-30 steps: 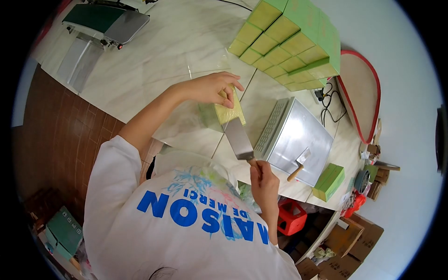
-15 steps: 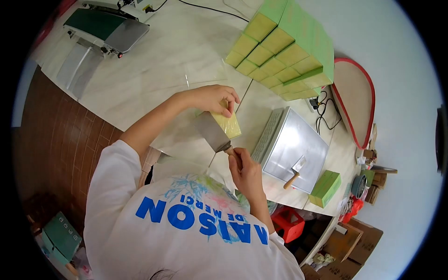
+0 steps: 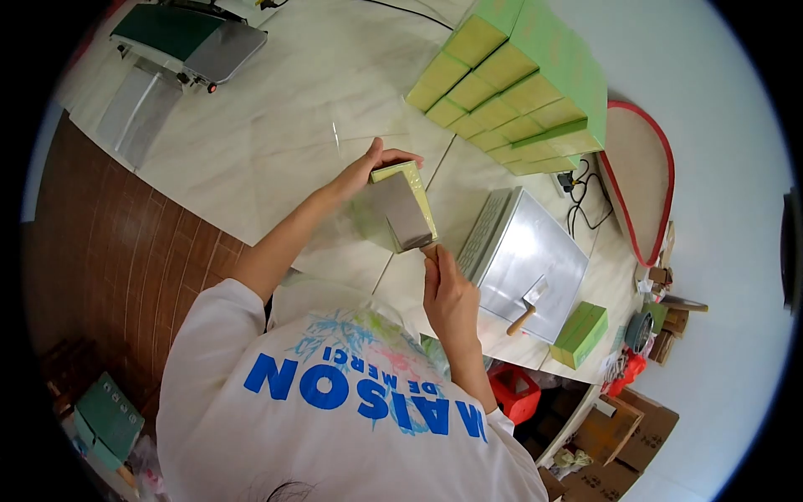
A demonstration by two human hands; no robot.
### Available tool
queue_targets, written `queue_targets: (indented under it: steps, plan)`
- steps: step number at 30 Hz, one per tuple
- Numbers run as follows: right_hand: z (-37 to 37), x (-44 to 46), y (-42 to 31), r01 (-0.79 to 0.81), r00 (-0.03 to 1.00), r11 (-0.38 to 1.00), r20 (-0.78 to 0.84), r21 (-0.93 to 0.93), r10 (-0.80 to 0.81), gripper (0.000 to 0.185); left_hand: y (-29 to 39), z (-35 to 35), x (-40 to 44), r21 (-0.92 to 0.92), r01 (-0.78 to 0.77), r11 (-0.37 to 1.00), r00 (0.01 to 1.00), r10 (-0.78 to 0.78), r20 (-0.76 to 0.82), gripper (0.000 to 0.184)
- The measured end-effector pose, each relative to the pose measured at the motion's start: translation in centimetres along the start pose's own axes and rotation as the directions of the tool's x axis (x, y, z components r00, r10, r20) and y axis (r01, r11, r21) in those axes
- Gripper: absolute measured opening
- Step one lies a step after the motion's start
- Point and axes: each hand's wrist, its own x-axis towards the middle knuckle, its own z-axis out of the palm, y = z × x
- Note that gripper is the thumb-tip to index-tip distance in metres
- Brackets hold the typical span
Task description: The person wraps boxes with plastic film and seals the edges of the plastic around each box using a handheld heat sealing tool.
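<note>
My left hand (image 3: 368, 171) grips the far end of a small yellow-green box (image 3: 425, 199) with clear, shiny film on it. Closed round a short handle, my right hand (image 3: 450, 293) holds a scraper. The scraper's wide grey metal blade (image 3: 400, 207) lies flat over the box's upward face and covers most of it. Loose clear film (image 3: 364, 213) shows beside the box on its left. A silver metal plate unit (image 3: 535, 259) stands to the right of my right hand, with a second, wooden-handled scraper (image 3: 527, 309) resting on its top.
Stacked green boxes (image 3: 519, 92) stand at the back right. One green box (image 3: 579, 335) sits near the plate unit. A machine with a green belt (image 3: 171, 33) is at the far left, with clear sheets (image 3: 138, 113) beside it. Black cables (image 3: 585, 197) lie by the wall.
The box has tilted, its film-covered face now largely under the blade. My left hand has shifted from its top to its far end. The scraper has moved up and right onto the box.
</note>
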Motion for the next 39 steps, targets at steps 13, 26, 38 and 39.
queue_targets:
  steps: [13,26,38,39]
  plan:
    - [-0.7,-0.4,0.2,0.012,0.998,0.995,0.063,-0.1,-0.006,0.011,-2.4,1.2,0.7,0.019,-0.146,0.989,0.961,0.146,-0.237,0.102]
    - [-3.2,-6.3,0.8,-0.081,0.976,0.984,0.187,-0.157,0.11,0.024,-3.2,0.9,1.2,-0.007,-0.189,0.982,0.954,0.182,-0.238,0.098]
    - [-4.1,-4.7,0.8,-0.125,0.99,0.992,0.066,-0.025,0.126,0.017,-2.6,1.5,0.8,-0.073,-0.232,0.97,0.938,0.203,-0.282,0.089]
    - [-3.6,-3.7,0.5,-0.111,0.993,0.994,0.045,-0.012,0.111,0.016,-2.8,1.5,0.9,-0.096,-0.251,0.963,0.932,0.214,-0.292,0.084]
